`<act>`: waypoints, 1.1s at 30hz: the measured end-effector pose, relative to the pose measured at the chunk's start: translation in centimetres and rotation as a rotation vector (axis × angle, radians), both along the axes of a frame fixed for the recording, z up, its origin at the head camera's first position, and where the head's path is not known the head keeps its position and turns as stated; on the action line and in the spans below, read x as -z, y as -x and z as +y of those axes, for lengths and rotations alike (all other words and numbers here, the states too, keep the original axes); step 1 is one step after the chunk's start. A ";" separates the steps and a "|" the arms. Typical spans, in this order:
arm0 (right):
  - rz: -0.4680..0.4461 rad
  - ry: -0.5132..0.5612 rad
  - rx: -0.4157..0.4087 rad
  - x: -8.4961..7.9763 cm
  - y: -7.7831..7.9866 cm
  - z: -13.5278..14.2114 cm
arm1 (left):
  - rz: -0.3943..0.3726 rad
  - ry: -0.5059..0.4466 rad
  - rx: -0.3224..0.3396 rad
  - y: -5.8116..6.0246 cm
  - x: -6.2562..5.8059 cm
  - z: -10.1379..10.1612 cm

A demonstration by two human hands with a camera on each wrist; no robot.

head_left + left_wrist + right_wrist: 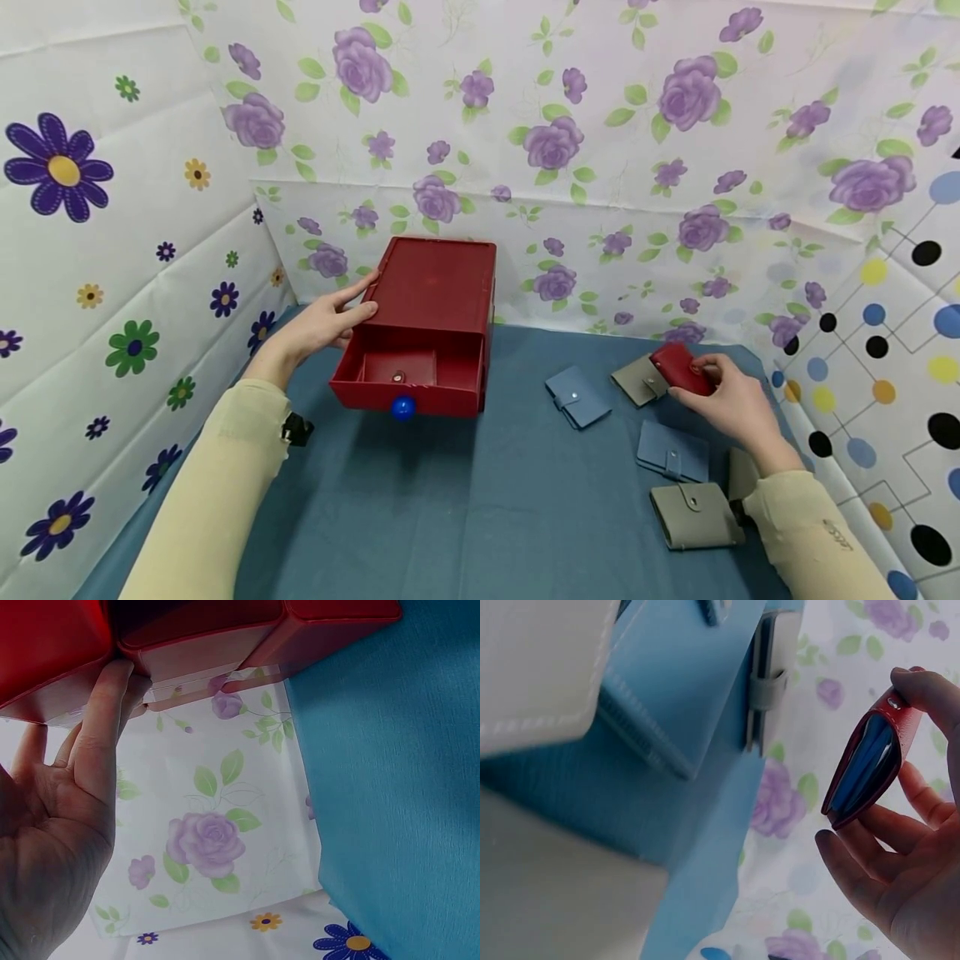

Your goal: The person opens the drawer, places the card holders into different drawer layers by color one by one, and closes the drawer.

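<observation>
My right hand (731, 396) pinches a small red card holder (681, 368) between thumb and fingers, above a grey-green card holder (637, 379). The right wrist view shows the red card holder (874, 754) edge-on, with blue sleeves inside. My left hand (322, 325) rests against the left side of a red drawer box (435, 283), its index finger and thumb extended along the top edge. The left wrist view shows its fingers (105, 712) touching the box. The drawer (427, 398), with a blue knob (403, 407), is pulled out. Another red card holder (393, 367) with a snap lies inside.
On the blue cloth (450, 517) lie a blue card holder (577, 397), another blue card holder (672, 450) and a grey-green card holder (696, 517). One more grey holder (742, 473) is partly hidden by the right sleeve. Patterned sheets stand behind and at both sides.
</observation>
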State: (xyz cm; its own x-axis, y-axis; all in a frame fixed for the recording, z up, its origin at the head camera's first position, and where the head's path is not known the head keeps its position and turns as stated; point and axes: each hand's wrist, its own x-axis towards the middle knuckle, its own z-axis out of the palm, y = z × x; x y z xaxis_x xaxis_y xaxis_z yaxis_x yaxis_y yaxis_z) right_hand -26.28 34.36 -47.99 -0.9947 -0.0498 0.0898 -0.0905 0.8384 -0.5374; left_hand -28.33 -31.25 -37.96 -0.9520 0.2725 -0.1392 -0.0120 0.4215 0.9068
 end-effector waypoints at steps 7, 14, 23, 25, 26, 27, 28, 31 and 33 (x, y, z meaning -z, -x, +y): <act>0.034 0.019 -0.031 -0.4 -0.3 -1.5 | 0.003 -0.006 -0.002 0.0 0.1 0.1; 0.048 0.042 -0.062 -0.9 -0.7 -2.8 | -0.001 -0.005 -0.001 0.0 0.1 0.1; 0.074 0.062 -0.103 -1.5 -1.1 -4.0 | -0.009 -0.001 -0.004 0.0 0.0 0.1; 0.082 0.066 -0.113 -1.6 -1.2 -4.3 | -0.011 0.001 -0.005 0.0 0.0 0.1; 0.086 0.070 -0.119 -1.7 -1.2 -4.5 | -0.011 0.000 -0.004 0.0 0.0 0.1; 0.089 0.073 -0.124 -1.7 -1.2 -4.6 | -0.012 -0.002 -0.004 0.0 0.0 0.1; 0.089 0.076 -0.128 -1.8 -1.2 -4.8 | -0.011 -0.002 -0.004 0.0 0.0 0.1; 0.091 0.076 -0.134 -1.8 -1.3 -5.1 | -0.010 -0.002 -0.002 0.0 0.0 0.1; 0.089 0.072 -0.134 -1.9 -1.4 -5.3 | -0.010 -0.001 -0.002 0.0 0.0 0.1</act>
